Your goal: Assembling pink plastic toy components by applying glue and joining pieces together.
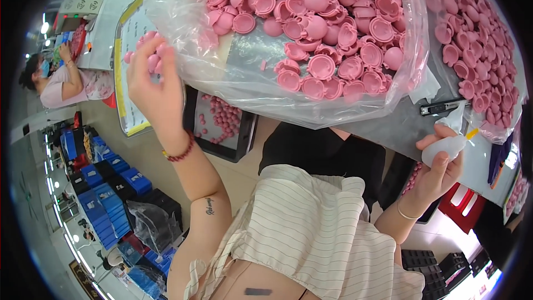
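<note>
A person's left hand (152,80), slightly blurred, curls around several rounded pink pieces (154,62). The right hand (436,175) grips a whitish bottle (444,150) with a yellow tip. Between and beyond the hands, pink hollow shells (321,66) lie in a clear plastic bag (191,58) on the grey surface (401,126).

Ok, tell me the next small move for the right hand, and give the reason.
Probably turn the white bottle in the right hand so its yellow tip faces the left hand: the tip points away from that hand, the two hands are wide apart, and the left one holds small pink pieces.
</note>
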The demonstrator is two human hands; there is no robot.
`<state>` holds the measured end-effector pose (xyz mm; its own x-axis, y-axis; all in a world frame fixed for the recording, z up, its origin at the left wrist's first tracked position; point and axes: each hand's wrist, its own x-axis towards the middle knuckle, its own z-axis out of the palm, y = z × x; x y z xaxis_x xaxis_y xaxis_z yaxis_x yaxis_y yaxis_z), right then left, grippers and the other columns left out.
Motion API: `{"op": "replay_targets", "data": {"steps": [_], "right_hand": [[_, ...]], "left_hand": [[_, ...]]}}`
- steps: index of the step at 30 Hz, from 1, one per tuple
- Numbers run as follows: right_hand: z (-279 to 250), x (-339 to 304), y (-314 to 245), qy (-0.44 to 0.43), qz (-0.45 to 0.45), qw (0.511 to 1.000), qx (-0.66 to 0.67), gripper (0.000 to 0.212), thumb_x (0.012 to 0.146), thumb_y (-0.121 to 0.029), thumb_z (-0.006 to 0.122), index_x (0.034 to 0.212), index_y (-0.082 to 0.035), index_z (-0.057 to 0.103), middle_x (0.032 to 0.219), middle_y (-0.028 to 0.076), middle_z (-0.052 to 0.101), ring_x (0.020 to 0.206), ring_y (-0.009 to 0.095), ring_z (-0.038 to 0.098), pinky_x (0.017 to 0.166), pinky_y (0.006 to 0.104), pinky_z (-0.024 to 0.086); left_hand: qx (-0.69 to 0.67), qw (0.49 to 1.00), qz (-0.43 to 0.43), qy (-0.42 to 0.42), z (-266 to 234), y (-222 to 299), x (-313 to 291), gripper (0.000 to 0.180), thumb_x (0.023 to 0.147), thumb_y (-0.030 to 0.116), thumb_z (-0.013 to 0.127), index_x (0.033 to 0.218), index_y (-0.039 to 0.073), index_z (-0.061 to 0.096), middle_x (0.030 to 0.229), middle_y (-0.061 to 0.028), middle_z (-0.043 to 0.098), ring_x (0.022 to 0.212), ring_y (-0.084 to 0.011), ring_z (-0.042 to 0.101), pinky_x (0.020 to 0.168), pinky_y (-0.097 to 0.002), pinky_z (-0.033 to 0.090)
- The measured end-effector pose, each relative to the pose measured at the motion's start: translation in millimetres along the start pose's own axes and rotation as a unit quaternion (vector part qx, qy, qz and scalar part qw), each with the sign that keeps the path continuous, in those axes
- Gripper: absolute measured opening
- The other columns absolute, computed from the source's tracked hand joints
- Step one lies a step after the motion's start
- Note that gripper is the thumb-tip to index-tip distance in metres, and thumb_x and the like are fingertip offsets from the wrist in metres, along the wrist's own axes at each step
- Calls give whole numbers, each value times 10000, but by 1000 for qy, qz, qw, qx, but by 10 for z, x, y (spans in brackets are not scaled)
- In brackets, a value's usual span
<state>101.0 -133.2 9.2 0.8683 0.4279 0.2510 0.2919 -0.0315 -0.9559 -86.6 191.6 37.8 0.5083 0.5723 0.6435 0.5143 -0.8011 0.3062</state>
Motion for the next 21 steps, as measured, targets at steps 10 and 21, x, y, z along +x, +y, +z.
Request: {"op": "replay_targets", "data": {"steps": [10, 21], "right_hand": [[-1, -30, -26, 25, 11, 1000, 11, 531, 754, -440, 591, 904, 66, 537, 615, 72, 558, 564, 109, 510, 527, 192, 355], [-51, -26, -11, 14, 4, 1000, 15, 564, 773, -455, 560, 940, 82, 509, 632, 93, 550, 564, 123, 505, 535, 196, 342]], "left_hand": [[-229, 930, -4, -288, 316, 933, -173, 167, 669, 13, 621, 824, 48, 573, 709, -63, 554, 591, -190, 553, 544, -267, 424], [-359, 927, -67, -84, 327, 990, -198, 215, 697, -69, 547, 907, -27, 556, 943, -106, 574, 679, -120, 556, 620, -210, 424]]}}
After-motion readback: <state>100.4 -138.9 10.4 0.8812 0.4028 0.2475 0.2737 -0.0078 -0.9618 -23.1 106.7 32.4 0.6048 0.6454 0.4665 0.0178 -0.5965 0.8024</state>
